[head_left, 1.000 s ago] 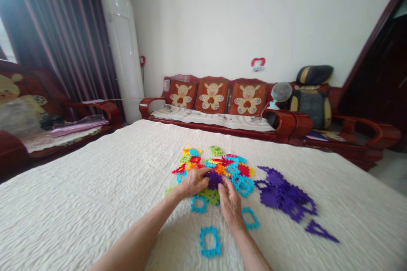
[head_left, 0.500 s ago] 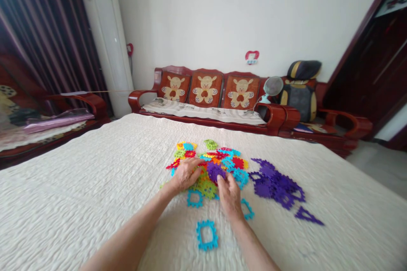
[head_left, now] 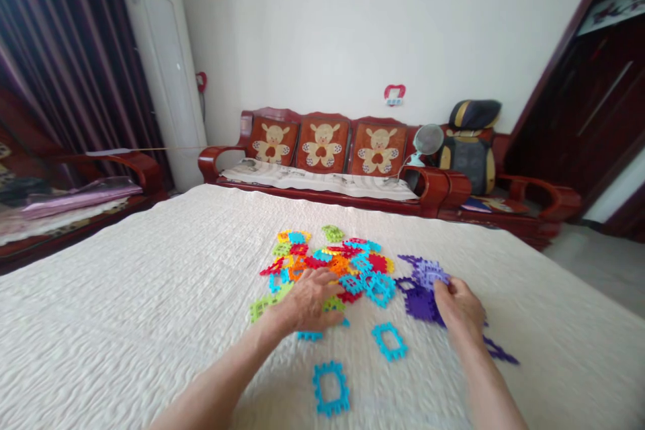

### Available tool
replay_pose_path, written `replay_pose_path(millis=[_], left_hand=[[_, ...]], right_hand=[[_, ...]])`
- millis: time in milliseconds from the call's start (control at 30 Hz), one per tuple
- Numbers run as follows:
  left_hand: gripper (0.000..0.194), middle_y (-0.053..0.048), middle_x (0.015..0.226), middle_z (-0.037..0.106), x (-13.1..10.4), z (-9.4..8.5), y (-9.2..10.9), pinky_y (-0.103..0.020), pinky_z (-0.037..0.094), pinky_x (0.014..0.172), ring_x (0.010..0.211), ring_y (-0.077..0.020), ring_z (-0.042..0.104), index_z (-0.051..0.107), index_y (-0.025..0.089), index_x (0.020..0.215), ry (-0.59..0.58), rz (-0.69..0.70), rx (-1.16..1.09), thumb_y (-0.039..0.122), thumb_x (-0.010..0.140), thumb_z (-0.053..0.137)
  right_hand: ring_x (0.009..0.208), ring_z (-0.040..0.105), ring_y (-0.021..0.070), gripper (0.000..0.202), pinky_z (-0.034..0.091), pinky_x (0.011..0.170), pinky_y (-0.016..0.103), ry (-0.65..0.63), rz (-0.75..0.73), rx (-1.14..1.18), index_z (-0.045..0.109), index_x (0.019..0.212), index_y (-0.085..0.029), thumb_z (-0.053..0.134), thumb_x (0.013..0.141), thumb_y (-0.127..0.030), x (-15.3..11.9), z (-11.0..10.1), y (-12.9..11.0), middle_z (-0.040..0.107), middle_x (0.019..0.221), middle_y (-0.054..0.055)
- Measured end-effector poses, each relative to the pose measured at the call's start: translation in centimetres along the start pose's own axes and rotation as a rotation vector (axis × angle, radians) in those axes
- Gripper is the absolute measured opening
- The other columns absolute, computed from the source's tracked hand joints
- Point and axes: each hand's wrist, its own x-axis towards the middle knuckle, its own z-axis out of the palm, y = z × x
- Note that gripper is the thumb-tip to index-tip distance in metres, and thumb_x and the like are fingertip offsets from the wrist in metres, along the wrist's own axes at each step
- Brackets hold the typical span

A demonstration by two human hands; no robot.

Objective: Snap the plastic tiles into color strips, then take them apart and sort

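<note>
A heap of flat notched plastic pieces in red, orange, green, yellow and blue lies mid-table, with an orange piece (head_left: 340, 265) near its middle. My left hand (head_left: 312, 299) rests over the heap's near side, fingers spread, palm down. To the right is a pile of purple pieces (head_left: 420, 306). Above that pile my right hand (head_left: 459, 306) pinches a purple piece (head_left: 431, 273) that looks lighter. Two blue square frames lie apart, one (head_left: 390, 341) between my hands and another (head_left: 330, 388) closer to me.
A pale quilted cloth (head_left: 125, 295) covers the table. Beyond it stand a wooden sofa with bear cushions (head_left: 322, 144), a small fan (head_left: 428, 140) and a chair with a massage pad (head_left: 468, 161). Another wooden seat (head_left: 146, 171) is at the left.
My right hand has carried a purple piece from the mixed heap rightward to the purple pile. My left hand has shifted slightly right and nearer, its fingers more spread.
</note>
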Motion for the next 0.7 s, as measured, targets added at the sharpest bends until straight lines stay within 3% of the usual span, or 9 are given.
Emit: replay_pose_path(millis=[133,233,333,433,567,700], left_hand=[[0.06,-0.008,0.134,0.051,-0.2,-0.5,3.1,-0.051,0.032,0.103,0.126,-0.0319,0.042,0.054,0.03,0.125,-0.233,0.055,-0.098,0.053,0.07,0.064],[0.078,-0.009,0.143,0.04,-0.7,-0.1,4.9,-0.058,0.025,0.106,0.133,-0.0359,0.031,0.046,0.032,0.133,-0.391,0.089,-0.136,0.057,0.063,0.069],[0.085,-0.009,0.148,0.033,-1.1,0.7,5.8,-0.06,0.021,0.107,0.137,-0.038,0.021,0.042,0.032,0.135,-0.485,0.1,-0.151,0.056,0.059,0.073],[0.082,-0.009,0.15,0.029,-1.3,1.2,5.6,-0.06,0.021,0.108,0.138,-0.0383,0.017,0.043,0.032,0.135,-0.51,0.077,-0.139,0.052,0.061,0.073],[0.073,-0.008,0.151,0.026,-1.3,1.2,4.3,-0.058,0.021,0.109,0.139,-0.0361,0.017,0.045,0.031,0.132,-0.448,0.044,-0.078,0.047,0.065,0.071],[0.061,-0.007,0.145,0.036,-1.1,0.7,3.2,-0.058,0.023,0.108,0.137,-0.0341,0.024,0.05,0.032,0.124,-0.336,-0.015,0.027,0.041,0.068,0.072]], right_hand=[[0.102,0.053,0.0333,0.057,0.04,0.089,0.045,0.177,-0.272,0.008,0.057,0.113,-0.005,0.047,0.068,-0.038,-1.0,0.4,-1.2,0.061,0.106,0.022],[0.086,0.059,0.0243,0.037,0.045,0.085,0.04,-0.015,-0.476,0.209,0.062,0.102,-0.015,0.041,0.076,-0.034,-3.3,1.7,-3.7,0.065,0.095,0.013],[0.093,0.059,0.0218,0.031,0.047,0.086,0.038,-0.17,-0.672,0.32,0.061,0.103,-0.019,0.042,0.082,-0.03,-6.1,3.4,-5.5,0.064,0.1,0.01],[0.107,0.054,0.0225,0.032,0.044,0.094,0.04,-0.201,-0.767,0.287,0.058,0.11,-0.019,0.043,0.083,-0.026,-8.4,5.1,-5.7,0.06,0.111,0.01],[0.123,0.043,0.0246,0.038,0.039,0.103,0.044,-0.192,-0.822,0.21,0.052,0.12,-0.018,0.045,0.084,-0.027,-9.7,6.5,-4.9,0.049,0.129,0.013],[0.126,0.039,0.0282,0.042,0.037,0.103,0.05,-0.153,-0.814,0.142,0.048,0.124,-0.017,0.046,0.085,-0.03,-10.2,7.6,-4.5,0.043,0.133,0.015]])
